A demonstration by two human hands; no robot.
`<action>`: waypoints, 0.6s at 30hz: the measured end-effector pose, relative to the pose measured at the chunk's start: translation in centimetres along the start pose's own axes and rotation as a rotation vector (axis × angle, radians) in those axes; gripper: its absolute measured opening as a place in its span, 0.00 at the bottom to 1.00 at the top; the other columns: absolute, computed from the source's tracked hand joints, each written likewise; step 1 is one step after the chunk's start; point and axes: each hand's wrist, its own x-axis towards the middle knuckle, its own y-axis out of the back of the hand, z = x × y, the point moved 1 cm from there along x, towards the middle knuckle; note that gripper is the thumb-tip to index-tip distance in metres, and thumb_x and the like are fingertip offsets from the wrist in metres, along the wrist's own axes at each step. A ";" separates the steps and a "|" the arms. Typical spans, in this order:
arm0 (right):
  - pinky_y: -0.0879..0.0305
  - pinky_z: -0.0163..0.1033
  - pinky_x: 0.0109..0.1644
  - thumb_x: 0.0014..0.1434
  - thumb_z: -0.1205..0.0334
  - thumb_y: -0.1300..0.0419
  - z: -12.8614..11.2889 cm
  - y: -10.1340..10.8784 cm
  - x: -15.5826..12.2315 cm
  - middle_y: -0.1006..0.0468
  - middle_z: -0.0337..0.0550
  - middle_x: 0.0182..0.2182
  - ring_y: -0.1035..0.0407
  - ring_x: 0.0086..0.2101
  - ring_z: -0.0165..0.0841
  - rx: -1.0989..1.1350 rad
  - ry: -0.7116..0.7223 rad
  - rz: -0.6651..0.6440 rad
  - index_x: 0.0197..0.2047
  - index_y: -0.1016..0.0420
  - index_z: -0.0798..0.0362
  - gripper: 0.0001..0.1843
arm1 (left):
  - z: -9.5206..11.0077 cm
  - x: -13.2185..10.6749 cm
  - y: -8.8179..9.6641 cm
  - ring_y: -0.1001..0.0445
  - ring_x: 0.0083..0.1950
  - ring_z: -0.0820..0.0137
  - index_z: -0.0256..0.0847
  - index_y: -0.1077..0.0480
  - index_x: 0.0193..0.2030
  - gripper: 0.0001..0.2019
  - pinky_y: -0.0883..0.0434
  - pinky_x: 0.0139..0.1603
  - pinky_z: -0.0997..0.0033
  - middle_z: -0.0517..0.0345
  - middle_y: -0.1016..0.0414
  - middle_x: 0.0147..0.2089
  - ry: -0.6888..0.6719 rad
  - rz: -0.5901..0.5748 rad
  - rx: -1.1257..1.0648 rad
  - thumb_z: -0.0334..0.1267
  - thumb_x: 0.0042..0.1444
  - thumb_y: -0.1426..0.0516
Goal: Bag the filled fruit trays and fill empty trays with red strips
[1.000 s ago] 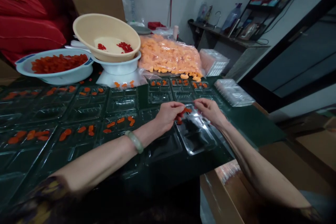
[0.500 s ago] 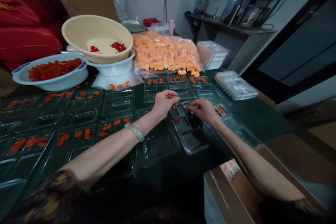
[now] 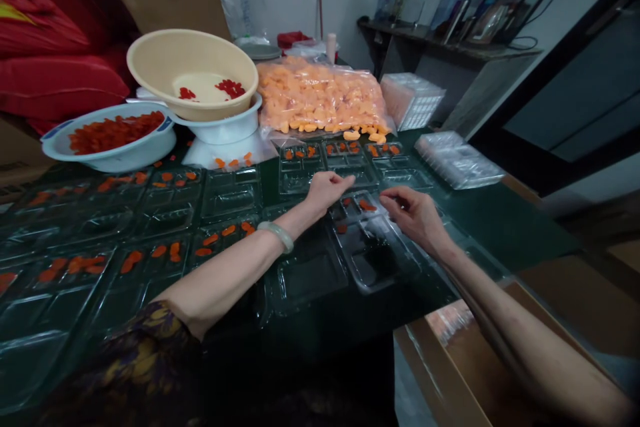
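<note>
My left hand (image 3: 327,188), with a pale green bangle (image 3: 280,235) on the wrist, hovers over a clear plastic compartment tray (image 3: 373,260). Its fingers are pressed together and hide whatever is inside them. My right hand (image 3: 413,213) is just right of the tray's far compartments, fingers curled in a pinch, contents hidden. Small orange-red candied pieces (image 3: 367,205) lie in the tray's far compartment between the two hands, and another piece (image 3: 341,228) lies lower left.
Several clear trays (image 3: 165,213) with orange pieces cover the dark green table. At the back stand a white bowl of red pieces (image 3: 113,137), a beige basin (image 3: 193,73), a bag of orange pieces (image 3: 320,97) and stacked empty trays (image 3: 457,160). A brown box (image 3: 450,353) sits lower right.
My right hand has drawn back to the right, away from the far compartment where orange pieces now lie. My left hand has shifted slightly right. The camera view has moved a little.
</note>
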 end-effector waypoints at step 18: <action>0.45 0.35 0.31 0.56 0.59 0.43 -1.6 -5.1 -1.4 0.25 0.43 0.34 0.31 0.33 0.34 -0.496 0.212 -0.422 0.36 0.26 0.50 0.07 | -1.2 -2.3 1.2 0.28 0.33 0.76 0.35 0.33 0.30 0.11 0.34 0.36 0.76 0.58 0.27 0.29 -0.117 -0.027 -0.162 0.19 0.44 0.52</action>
